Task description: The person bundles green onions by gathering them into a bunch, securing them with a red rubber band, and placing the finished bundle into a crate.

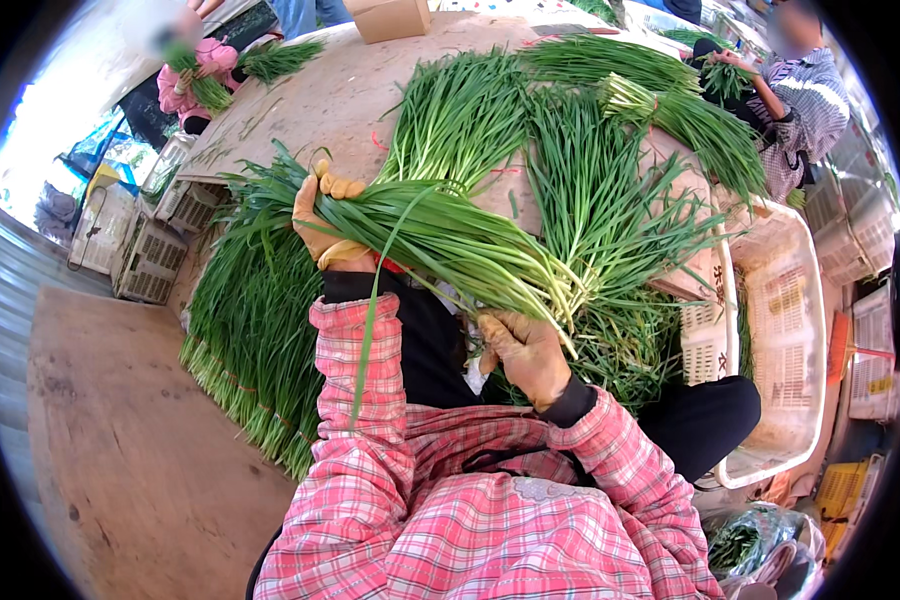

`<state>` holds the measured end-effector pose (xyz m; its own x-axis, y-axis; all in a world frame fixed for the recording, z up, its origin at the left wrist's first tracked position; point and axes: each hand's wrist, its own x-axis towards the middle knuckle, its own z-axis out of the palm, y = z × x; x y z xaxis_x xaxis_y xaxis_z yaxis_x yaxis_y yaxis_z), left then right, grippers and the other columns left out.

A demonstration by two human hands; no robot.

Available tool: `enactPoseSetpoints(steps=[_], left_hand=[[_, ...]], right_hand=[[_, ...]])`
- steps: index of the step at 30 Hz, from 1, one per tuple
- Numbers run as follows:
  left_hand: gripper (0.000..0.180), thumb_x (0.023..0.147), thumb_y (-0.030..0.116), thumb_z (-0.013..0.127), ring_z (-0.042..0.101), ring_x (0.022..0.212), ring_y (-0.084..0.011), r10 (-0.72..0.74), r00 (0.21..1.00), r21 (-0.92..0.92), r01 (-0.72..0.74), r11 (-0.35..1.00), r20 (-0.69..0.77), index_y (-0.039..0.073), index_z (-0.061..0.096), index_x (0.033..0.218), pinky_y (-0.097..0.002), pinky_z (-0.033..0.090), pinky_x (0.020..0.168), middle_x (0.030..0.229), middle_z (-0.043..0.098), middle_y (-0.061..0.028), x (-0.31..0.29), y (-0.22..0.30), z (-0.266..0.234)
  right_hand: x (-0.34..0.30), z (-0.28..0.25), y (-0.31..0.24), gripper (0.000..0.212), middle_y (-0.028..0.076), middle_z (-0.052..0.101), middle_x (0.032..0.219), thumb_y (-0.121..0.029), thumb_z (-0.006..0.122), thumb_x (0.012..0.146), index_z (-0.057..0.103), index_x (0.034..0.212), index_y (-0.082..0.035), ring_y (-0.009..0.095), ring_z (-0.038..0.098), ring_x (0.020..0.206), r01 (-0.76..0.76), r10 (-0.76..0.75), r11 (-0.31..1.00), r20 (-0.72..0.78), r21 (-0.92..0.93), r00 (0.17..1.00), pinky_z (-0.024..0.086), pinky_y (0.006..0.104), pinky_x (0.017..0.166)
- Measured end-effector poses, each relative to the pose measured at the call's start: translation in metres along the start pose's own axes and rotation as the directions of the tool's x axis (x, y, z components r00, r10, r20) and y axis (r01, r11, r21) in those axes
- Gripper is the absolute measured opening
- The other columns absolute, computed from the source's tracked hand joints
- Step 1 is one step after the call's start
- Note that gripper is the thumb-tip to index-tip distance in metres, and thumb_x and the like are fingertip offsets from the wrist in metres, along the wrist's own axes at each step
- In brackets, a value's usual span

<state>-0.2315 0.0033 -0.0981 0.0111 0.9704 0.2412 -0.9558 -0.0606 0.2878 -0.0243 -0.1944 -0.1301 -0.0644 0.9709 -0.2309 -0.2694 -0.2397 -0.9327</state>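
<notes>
"Where do we have the green bundle [460,235]?"
"Slanting in the air over our black trousers [710,420], our left hand [320,215] clenched around it"
"And our right hand [526,355]?"
"Just under the pale stalk ends [568,290]; we can't tell whether its fingers grip any"

head-worn left fisheye | facing downward | left hand [320,222], right hand [527,355] close

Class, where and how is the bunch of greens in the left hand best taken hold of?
Probably by the pale stems, from below on the person's right, wrapping them gently. They run fairly straight and close together, while the leaves bend loosely and one dangles over the left sleeve. The left hand wraps the leafy part.
</notes>
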Motion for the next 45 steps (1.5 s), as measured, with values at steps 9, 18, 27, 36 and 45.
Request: enactPoseSetpoints(steps=[9,18,27,36,45], left_hand=[[0.018,0.084,0.018,0.059,0.045,0.058,-0.0123,0.033,0.997,0.098,-0.026,0.995,-0.073,0.004,0.063,0.095,-0.0270,0.040,0.059,0.070,0.054,0.0007,-0.011,-0.006,0.024],[0.018,0.087,0.016,0.054,0.042,0.061,-0.0111,-0.011,0.998,0.080,0.006,0.997,0.068,0.004,0.062,0.098,-0.0264,0.038,0.060,0.066,0.046,0.0027,-0.016,0.003,0.031],[0.012,0.093,0.013,0.046,0.045,0.054,-0.0084,-0.232,0.872,-0.360,0.402,0.842,0.432,0.002,0.045,0.087,-0.0228,0.040,0.056,0.062,0.043,0.0017,-0.008,0.053,0.047],[0.024,0.093,0.012,0.047,0.045,0.052,-0.0075,-0.408,0.745,-0.251,0.596,0.763,0.528,-0.009,0.047,0.105,-0.0223,0.039,0.051,0.063,0.044,0.0017,-0.019,0.001,0.105],[0.026,0.086,0.019,0.058,0.051,0.059,-0.0140,-0.546,0.837,0.376,0.513,0.771,-0.023,-0.002,0.055,0.099,-0.0275,0.046,0.058,0.069,0.053,-0.0017,0.020,-0.069,0.078]], right_hand=[[0.000,0.011,-0.021,0.024,0.009,0.062,0.071,-0.018,0.073,0.076,0.063,0.093,-0.004,0.027,0.060,0.060,0.468,-0.697,0.483,-0.001,-0.740,0.717,0.047,0.0352,0.055],[-0.001,0.009,-0.037,0.012,0.007,0.055,0.064,-0.014,0.069,0.074,0.059,0.077,-0.009,0.027,0.056,0.053,0.425,-0.755,0.108,0.204,-0.899,0.623,0.042,0.0372,0.046],[-0.081,-0.163,0.030,0.011,0.008,0.059,0.070,-0.017,0.067,0.074,0.059,0.075,-0.009,0.026,0.059,0.055,0.043,-0.207,-0.153,0.074,-0.987,0.976,0.045,0.0387,0.047],[0.032,-0.062,-0.109,0.087,0.019,0.042,0.139,-0.051,0.067,0.079,0.032,0.140,0.000,0.029,0.039,0.130,0.745,-0.558,0.545,0.497,-0.385,0.665,0.030,0.0379,0.107],[0.012,-0.038,-0.025,0.114,0.008,0.049,0.129,-0.072,0.071,0.061,0.031,0.140,0.000,0.016,0.048,0.116,0.206,-0.261,0.965,0.476,0.165,0.840,0.038,0.0327,0.099]])
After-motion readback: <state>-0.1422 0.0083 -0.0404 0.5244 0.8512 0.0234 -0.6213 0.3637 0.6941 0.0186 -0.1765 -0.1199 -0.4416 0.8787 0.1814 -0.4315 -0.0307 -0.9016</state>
